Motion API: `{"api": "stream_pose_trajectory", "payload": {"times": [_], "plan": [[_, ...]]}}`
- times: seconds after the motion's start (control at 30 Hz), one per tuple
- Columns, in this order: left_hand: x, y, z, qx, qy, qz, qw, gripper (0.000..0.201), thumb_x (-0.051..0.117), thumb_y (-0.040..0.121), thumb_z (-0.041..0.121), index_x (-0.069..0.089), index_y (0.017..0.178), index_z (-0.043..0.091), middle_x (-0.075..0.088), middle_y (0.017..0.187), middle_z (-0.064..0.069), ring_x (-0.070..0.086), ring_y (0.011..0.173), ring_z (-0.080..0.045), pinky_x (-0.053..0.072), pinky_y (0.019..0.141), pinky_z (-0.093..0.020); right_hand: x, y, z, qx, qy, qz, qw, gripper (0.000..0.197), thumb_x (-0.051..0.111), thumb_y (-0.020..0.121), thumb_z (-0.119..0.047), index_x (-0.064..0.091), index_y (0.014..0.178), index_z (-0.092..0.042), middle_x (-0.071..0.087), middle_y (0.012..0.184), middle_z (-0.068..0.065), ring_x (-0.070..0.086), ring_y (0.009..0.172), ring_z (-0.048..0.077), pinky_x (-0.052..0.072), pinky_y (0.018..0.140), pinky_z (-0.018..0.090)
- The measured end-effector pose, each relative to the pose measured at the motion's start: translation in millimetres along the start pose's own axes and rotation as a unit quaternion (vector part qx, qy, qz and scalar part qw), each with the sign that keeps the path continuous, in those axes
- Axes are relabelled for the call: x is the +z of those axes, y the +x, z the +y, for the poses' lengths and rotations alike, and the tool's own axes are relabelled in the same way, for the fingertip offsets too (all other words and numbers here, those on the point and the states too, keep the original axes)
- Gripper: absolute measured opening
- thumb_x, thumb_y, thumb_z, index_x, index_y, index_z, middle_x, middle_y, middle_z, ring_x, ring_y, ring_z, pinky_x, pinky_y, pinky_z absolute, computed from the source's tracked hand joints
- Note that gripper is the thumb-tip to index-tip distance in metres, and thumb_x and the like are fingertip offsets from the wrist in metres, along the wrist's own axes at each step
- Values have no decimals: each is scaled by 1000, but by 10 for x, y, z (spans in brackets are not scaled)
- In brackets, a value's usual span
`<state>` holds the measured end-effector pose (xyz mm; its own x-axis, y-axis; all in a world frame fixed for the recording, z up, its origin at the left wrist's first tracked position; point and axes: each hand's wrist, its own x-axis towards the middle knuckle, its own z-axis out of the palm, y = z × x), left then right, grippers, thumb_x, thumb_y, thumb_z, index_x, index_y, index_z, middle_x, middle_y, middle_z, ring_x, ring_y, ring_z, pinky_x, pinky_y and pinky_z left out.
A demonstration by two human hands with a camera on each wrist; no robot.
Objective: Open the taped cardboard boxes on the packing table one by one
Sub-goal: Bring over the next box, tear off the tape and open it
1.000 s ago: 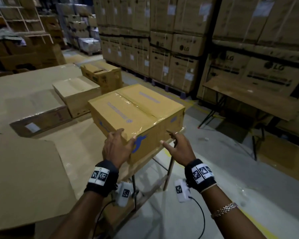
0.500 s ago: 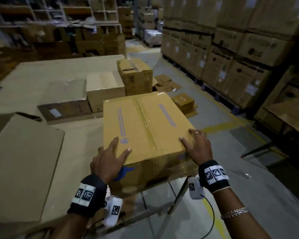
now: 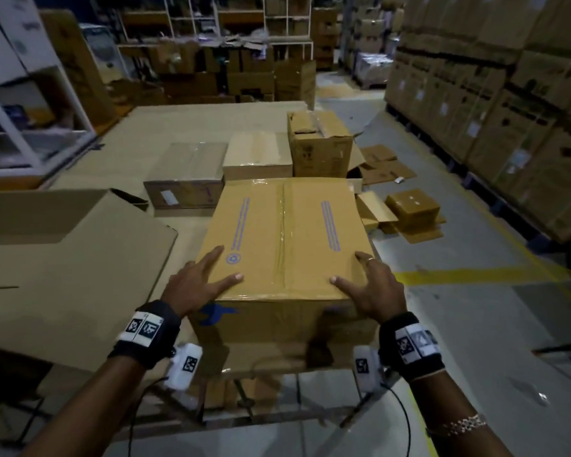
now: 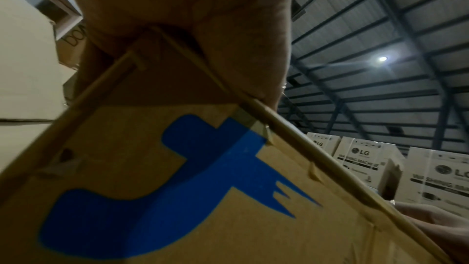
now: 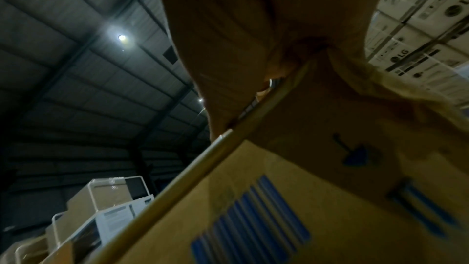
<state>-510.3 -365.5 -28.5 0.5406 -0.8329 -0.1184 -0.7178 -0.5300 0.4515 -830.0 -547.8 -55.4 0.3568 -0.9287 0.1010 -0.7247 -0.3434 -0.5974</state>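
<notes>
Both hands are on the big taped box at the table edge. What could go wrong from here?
1. The big taped box sits at the table's near edge; pulling it closer could tip it off.
2. The left hand and right hand only rest spread on the top corners, so it may slide.
3. Tape still seals the centre seam, with no cutter in view; bare fingers may struggle.

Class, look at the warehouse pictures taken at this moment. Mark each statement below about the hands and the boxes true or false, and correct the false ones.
1. Both hands rest on the near corners of the big taped box. True.
2. The left hand holds a knife. False: it holds nothing; its fingers lie spread on the box.
3. Clear tape still runs along the box's top seam. True.
4. The box's flaps stand open. False: they lie shut.
5. The right hand wears a ring. True.
</notes>
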Motion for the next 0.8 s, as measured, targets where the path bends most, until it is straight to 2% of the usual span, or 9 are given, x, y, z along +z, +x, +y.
{"api": "stream_pose_trajectory", "payload": {"times": [0.1, 0.2, 0.27, 0.4, 0.53, 0.63, 0.7, 0.77, 0.8], "plan": [[65, 3, -60, 7, -41, 7, 999, 106, 46, 60, 101, 14, 152, 60, 50, 143, -19, 51, 130, -39, 45, 103, -49, -89, 168, 38, 19, 0, -83, 996, 112, 66, 58, -88, 32, 151, -35, 50, 147, 8, 48, 132, 31, 47, 101, 46], [126, -48, -92, 7, -70, 19, 997, 110, 48, 57, 101, 17, 153, 58, 49, 141, -17, 52, 127, -39, 46, 99, -46, -75, 119, 62, 22, 0, -92, 995, 119, 57, 53, -94, 25, 154, -39, 45, 149, 12, 44, 134, 33, 46, 105, 49], [140, -110, -102, 10, -76, 25, 997, 109, 52, 60, 97, 18, 154, 55, 47, 144, -16, 50, 130, -38, 44, 98, -46, -52, 27, 76, 17, 8, -80, 997, 113, 59, 60, -90, 25, 154, -38, 44, 149, 12, 42, 135, 32, 45, 106, 49], [157, -300, -149, 29, -80, 42, 995, 113, 51, 59, 97, 7, 155, 56, 38, 155, -13, 46, 136, -37, 44, 102, -48, -85, -237, 62, -15, 28, -36, 999, 110, 62, 66, -82, 22, 156, -32, 40, 150, 10, 43, 135, 29, 46, 103, 45], [252, -657, -164, 54, -167, 116, 978, 134, 77, 66, 74, -16, 157, 42, 25, 166, -2, 41, 143, -26, 44, 107, -45, -89, -609, 76, -42, 64, 20, 997, 121, 76, 73, -64, -3, 159, -34, 24, 163, 4, 33, 143, 26, 43, 108, 51], [361, -940, -230, 38, -234, 146, 960, 144, 83, 60, 68, -21, 156, 40, 24, 167, 1, 39, 146, -23, 40, 110, -38, -72, -880, 107, -25, 89, 49, 995, 132, 82, 72, -57, -16, 157, -36, 12, 168, -1, 25, 150, 23, 37, 115, 53], [432, -1090, -274, 29, -250, 150, 956, 145, 85, 57, 67, -18, 156, 42, 30, 165, 2, 46, 141, -25, 42, 109, -39, -56, -1043, 153, -12, 101, 59, 993, 135, 84, 69, -57, -16, 157, -35, 12, 169, -1, 24, 151, 21, 35, 116, 53], [515, -1212, -321, 18, -258, 149, 954, 141, 88, 54, 65, -6, 158, 43, 43, 158, 3, 55, 132, -25, 47, 105, -40, -36, -1179, 209, 6, 111, 65, 992, 134, 85, 62, -65, -3, 157, -34, 28, 163, 0, 36, 146, 24, 41, 112, 53], [556, -1265, -342, 14, -269, 150, 951, 136, 90, 51, 65, 6, 157, 43, 54, 149, 4, 61, 125, -24, 50, 100, -40, -28, -1242, 246, 16, 117, 68, 991, 131, 84, 57, -73, 7, 155, -34, 39, 156, 1, 44, 139, 26, 45, 107, 53]]}}
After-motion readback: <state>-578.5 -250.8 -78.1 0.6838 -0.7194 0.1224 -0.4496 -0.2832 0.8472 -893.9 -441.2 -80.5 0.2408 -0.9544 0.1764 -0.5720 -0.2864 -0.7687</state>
